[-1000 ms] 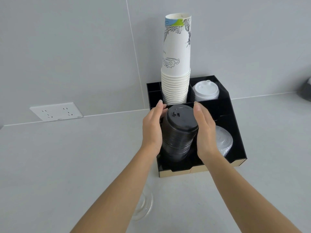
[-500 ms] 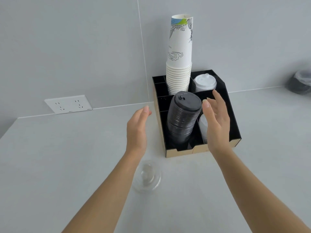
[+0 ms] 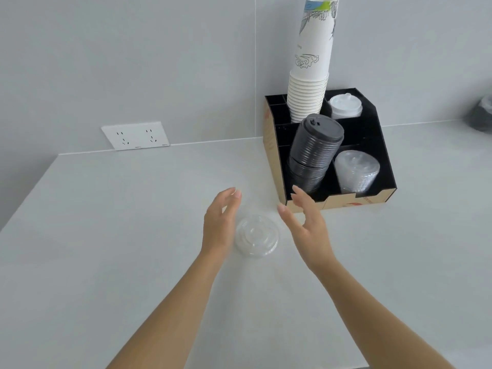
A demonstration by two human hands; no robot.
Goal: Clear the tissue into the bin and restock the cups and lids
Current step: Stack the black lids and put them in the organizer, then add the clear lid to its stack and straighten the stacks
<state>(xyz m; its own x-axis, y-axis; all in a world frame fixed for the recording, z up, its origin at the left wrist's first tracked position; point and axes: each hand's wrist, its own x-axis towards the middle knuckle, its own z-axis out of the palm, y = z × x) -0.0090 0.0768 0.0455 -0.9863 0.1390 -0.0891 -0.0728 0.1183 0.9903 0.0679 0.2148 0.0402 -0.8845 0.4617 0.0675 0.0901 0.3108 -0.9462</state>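
Note:
A clear plastic lid [image 3: 257,237] lies flat on the grey counter. My left hand [image 3: 219,225] hovers just left of it and my right hand [image 3: 306,225] just right of it, both open and empty. Behind them stands a black organizer [image 3: 378,155]. A leaning stack of black lids [image 3: 312,153] fills its front left slot, clear lids [image 3: 355,169] the front right, white lids [image 3: 345,105] the back right. A tall stack of white paper cups [image 3: 310,73] rises from the back.
A white wall socket [image 3: 135,135] sits low on the wall at the left. A dark bin with a bag [image 3: 480,115] shows at the far right edge. The counter's left edge [image 3: 29,193] runs diagonally.
Both hands let go of the black lid stack and drew back toward me, down to either side of the clear lid. The view shifted left.

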